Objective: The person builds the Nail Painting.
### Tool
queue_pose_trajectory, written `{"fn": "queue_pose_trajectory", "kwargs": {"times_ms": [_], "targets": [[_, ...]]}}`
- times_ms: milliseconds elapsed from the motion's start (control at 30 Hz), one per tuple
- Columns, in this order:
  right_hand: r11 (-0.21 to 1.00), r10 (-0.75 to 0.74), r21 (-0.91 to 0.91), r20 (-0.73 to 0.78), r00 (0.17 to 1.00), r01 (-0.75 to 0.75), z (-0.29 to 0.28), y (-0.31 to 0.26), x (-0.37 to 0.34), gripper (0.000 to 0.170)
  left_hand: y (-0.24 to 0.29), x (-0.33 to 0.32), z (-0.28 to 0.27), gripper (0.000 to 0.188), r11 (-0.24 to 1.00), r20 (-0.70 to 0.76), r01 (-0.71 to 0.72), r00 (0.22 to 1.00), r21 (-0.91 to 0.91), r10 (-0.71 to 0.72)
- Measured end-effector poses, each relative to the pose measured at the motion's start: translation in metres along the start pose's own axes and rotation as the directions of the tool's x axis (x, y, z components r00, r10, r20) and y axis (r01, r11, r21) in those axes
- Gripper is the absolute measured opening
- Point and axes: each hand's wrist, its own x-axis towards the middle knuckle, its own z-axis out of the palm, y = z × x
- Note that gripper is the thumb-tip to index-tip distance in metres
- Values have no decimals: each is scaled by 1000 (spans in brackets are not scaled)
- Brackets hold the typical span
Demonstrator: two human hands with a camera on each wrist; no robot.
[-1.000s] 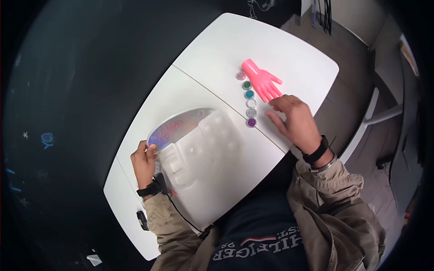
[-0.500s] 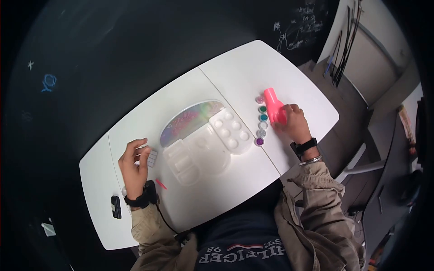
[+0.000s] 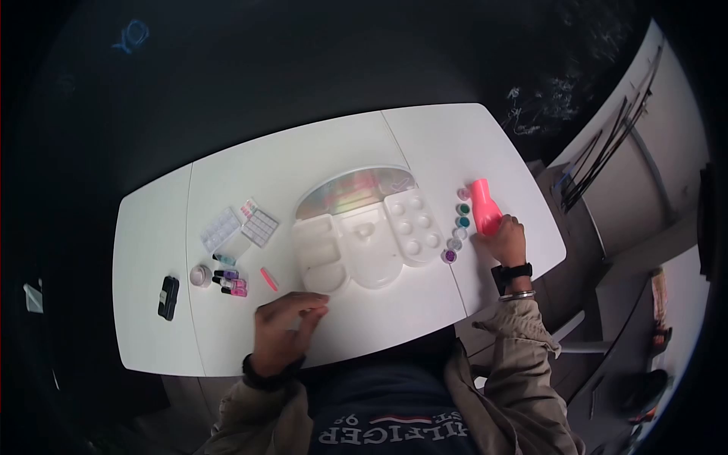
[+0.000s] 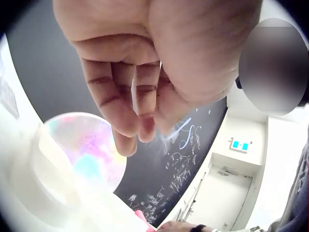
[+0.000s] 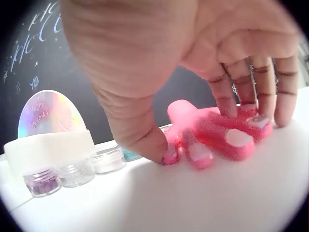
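Note:
My right hand point(image 3: 506, 239) grips the pink practice hand point(image 3: 483, 203), which lies palm-side unclear near the table's right side. In the right wrist view, my thumb is against one edge of the pink hand point(image 5: 239, 142) and my fingers reach down over its other side. Its fingers have pale nails. Several small glitter jars stand in a row beside it, including a purple jar point(image 3: 450, 256). My left hand point(image 3: 282, 330) hovers by the table's front edge with loosely bent fingers and nothing in them. Close by sits a white moulded tray point(image 3: 379, 267) with a shiny rainbow back panel point(image 3: 356, 189).
Left of the tray are clear compartment boxes point(image 3: 260, 227), nail polish bottles point(image 3: 236, 287), a whitish jar point(image 3: 200, 274), a slim pink tool point(image 3: 269, 278) and a black case point(image 3: 168, 297). A blackboard wall point(image 3: 303, 68) rises behind the table point(image 3: 394, 322).
My left hand has let go of the tray's back panel and drawn back to the table's front edge. My right hand has come down onto the pink practice hand. The head view has turned.

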Motion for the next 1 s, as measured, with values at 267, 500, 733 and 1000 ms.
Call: {"fn": "queue_pose_trajectory", "kwargs": {"times_ms": [267, 500, 733, 1000], "targets": [[981, 70, 189, -130, 989, -45, -35, -19, -10, 75, -1, 32, 47, 8, 995, -43, -46, 998, -87, 42], [553, -34, 833, 47, 998, -20, -67, -52, -29, 59, -40, 47, 63, 5, 989, -91, -115, 988, 91, 123], [-86, -417, 942, 261, 871, -323, -77, -117, -60, 64, -43, 47, 55, 5, 987, -37, -131, 990, 95, 135], [0, -473, 935, 313, 824, -355, -73, -148, -76, 63, -52, 36, 33, 4, 991, -61, -67, 995, 114, 74]]}}
